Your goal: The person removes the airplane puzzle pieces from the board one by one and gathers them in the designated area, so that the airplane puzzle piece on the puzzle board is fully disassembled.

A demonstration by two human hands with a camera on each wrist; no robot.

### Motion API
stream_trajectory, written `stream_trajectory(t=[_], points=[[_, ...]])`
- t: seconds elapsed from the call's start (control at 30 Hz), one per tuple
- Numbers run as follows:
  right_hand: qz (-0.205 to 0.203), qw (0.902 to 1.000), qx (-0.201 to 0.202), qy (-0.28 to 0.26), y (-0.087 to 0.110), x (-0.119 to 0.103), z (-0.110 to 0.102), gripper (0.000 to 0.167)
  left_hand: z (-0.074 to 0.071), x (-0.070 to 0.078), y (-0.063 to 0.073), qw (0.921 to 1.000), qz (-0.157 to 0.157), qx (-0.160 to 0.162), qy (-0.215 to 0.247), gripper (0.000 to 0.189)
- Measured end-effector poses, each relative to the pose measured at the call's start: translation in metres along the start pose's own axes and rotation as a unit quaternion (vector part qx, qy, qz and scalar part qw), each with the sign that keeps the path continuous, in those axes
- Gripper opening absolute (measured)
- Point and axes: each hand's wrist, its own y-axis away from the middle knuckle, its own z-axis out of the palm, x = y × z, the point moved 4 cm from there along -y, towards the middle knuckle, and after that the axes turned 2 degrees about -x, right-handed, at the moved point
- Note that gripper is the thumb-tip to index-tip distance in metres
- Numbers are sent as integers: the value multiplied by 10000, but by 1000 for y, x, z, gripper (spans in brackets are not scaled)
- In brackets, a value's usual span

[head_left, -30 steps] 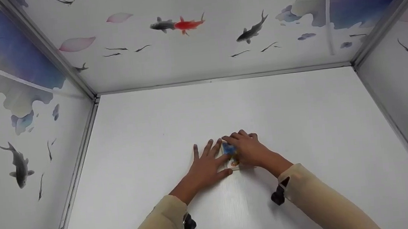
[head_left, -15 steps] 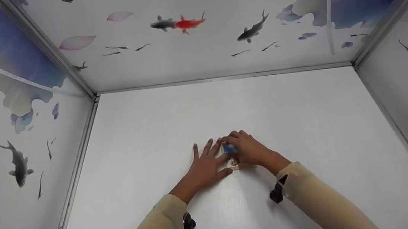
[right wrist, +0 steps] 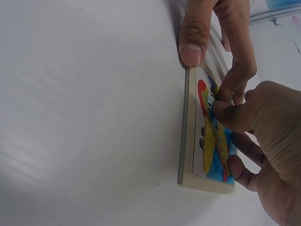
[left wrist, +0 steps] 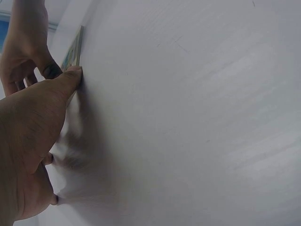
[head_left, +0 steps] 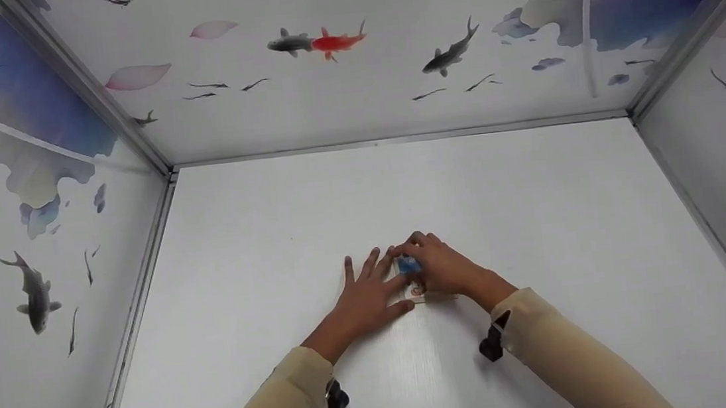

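Note:
A small wooden jigsaw puzzle (head_left: 409, 265) with a cartoon aeroplane picture lies on the white table between both hands. Its pale frame (right wrist: 203, 182) shows in the right wrist view. My left hand (head_left: 365, 300) lies with fingers spread at the puzzle's left side; its thumb touches the front edge and its index finger reaches onto the board. Bent over the puzzle from the right is my right hand (head_left: 449, 267). Its thumb (right wrist: 230, 115) presses on the picture while other fingertips touch the picture's far part. The hand hides much of the puzzle in the head view.
The white table (head_left: 257, 214) is enclosed by a back wall (head_left: 367, 110) and side walls printed with fish and petals. Metal strips run along the joints. A small black device (head_left: 337, 398) sits at each wrist, over beige sleeves (head_left: 275, 399).
My right hand has shifted slightly over the puzzle, its fingers drawing a little toward the left hand. The left hand and the board have hardly moved.

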Motion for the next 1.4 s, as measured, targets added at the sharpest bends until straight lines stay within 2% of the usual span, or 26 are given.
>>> stream_trajectory(t=[0.33,0.73,0.97,1.1,1.4], points=[[-308,9991,206,196,0,1,1,66,2,-1,0,9999,61,46,-98,66],[-378,9991,127,171,-2,0,0,47,1,0,0,9998,-9,-24,-189,66],[-581,9979,250,165,-5,0,0,50,-1,1,2,9998,17,11,-193,66],[-701,9967,271,290,-5,-1,-2,49,0,0,1,9998,14,-90,-202,68],[-660,9958,240,581,-6,-3,-2,51,5,0,-1,9991,-52,-192,-362,69]])
